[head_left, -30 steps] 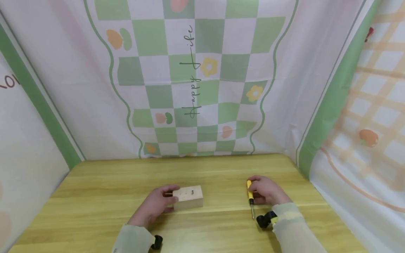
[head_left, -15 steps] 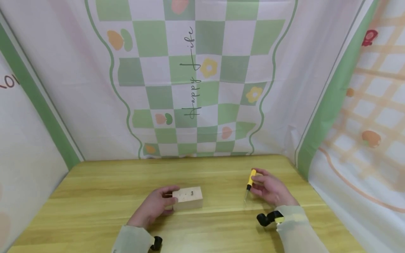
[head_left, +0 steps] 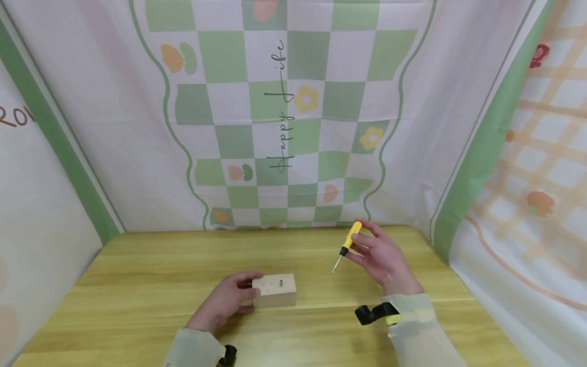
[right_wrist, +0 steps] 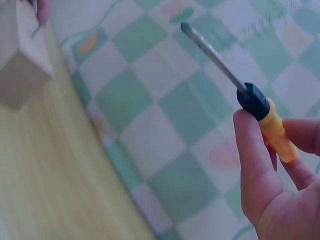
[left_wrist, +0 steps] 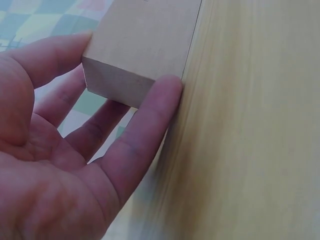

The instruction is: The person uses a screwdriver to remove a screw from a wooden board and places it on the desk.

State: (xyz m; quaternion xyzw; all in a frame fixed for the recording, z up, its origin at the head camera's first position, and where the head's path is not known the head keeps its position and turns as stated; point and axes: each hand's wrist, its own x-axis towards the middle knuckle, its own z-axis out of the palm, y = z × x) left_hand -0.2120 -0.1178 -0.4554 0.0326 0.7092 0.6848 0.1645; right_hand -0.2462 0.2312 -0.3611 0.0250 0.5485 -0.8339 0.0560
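Observation:
My left hand grips the left end of a pale wooden block on the table, thumb at the front and fingers at the back. The left wrist view shows the fingertips pressed to the block's edges. A small dark screw stands up from the block's top, beside a few small holes. To the right, my right hand holds a screwdriver with a yellow handle between thumb and fingers, above the table. Its metal shaft points down and left toward the block in the head view.
The wooden table reaches back to a hanging cloth with green and white checks. More cloth hangs at the right side. A black wrist camera sits on the right sleeve, and another on the left.
The right hand has lifted the screwdriver from near the table and brought it left, its tip swinging toward the block. The left hand still holds the block in place.

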